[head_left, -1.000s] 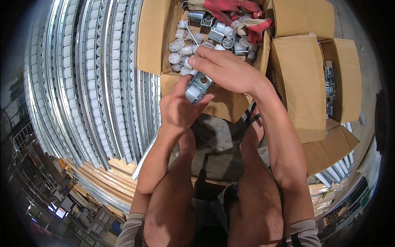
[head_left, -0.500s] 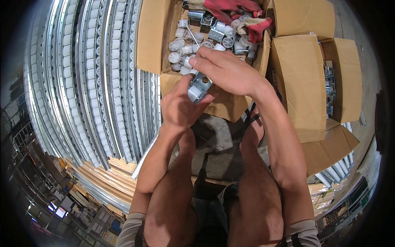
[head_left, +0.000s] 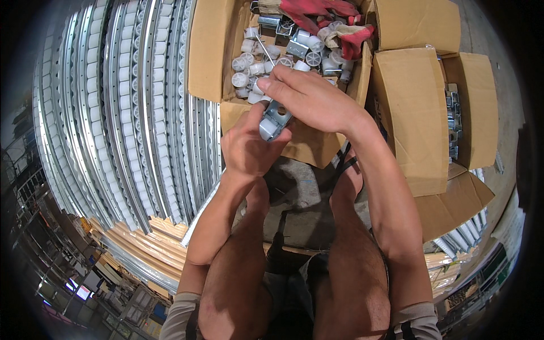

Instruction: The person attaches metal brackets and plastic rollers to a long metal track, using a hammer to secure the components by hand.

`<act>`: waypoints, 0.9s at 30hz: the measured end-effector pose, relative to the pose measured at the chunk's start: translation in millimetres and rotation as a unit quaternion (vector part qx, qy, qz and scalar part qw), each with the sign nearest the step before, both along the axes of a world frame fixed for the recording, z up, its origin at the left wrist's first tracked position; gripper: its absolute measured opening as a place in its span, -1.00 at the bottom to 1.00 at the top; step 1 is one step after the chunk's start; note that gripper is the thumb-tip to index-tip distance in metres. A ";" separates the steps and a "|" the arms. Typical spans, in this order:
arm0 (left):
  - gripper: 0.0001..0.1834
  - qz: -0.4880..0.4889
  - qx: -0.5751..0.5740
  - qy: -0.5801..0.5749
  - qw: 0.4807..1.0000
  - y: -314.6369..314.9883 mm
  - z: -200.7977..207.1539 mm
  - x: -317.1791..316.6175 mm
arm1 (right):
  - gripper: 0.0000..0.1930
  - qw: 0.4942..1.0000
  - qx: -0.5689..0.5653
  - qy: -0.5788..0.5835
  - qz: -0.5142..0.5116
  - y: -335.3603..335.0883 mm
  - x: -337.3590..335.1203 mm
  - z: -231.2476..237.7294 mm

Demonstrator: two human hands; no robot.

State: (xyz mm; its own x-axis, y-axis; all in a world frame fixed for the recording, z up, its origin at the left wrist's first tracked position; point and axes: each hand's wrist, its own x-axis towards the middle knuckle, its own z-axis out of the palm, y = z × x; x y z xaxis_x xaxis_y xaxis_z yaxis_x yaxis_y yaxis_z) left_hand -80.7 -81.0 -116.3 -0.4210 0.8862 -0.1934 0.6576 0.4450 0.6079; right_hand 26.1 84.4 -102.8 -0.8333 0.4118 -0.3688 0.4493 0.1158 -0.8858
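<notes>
My left hand [head_left: 249, 144] is closed around a zinc-coloured metal bracket [head_left: 279, 113] with a round hole in its face. A white plastic roller [head_left: 268, 128] sits in the bracket's near end. My right hand [head_left: 317, 97] lies over the bracket's far end, fingers bent and thumb pressed in from the left. Past its fingertips a thin metal rod [head_left: 264, 49] sticks out, pointing up and left; my fingers hide its lower part. Both hands are at the near edge of an open cardboard box [head_left: 207, 62] holding loose white rollers [head_left: 240, 79] and metal brackets [head_left: 297, 47].
Red and white work gloves [head_left: 343, 28] lie at the box's far end. Long metal roller tracks [head_left: 116, 113] are stacked at left. A second cardboard box [head_left: 416, 119] with metal parts stands at right. My legs are below my hands.
My right thumb and fingers have shifted slightly on the bracket. My left fingertips have drawn in closer to the bracket. The rod and boxes look the same.
</notes>
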 end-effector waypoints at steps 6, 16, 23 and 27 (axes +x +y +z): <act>-0.39 0.006 0.056 0.035 0.998 2.1 0.4 -1.5 | -0.29 0.996 -0.063 0.013 -0.066 4.8 0.2 -9.4; -0.41 -0.004 0.049 0.016 0.999 3.8 3.4 -3.8 | -0.44 0.968 0.140 -0.116 -0.171 18.0 17.8 -25.5; -0.41 -0.007 0.044 0.024 0.999 4.6 3.9 -5.5 | -0.70 0.908 0.305 -0.287 0.026 -25.4 37.2 -46.5; -0.42 -0.017 0.051 0.032 0.998 7.4 2.0 -3.6 | -0.72 0.911 0.269 -0.312 0.033 -18.3 41.4 -59.5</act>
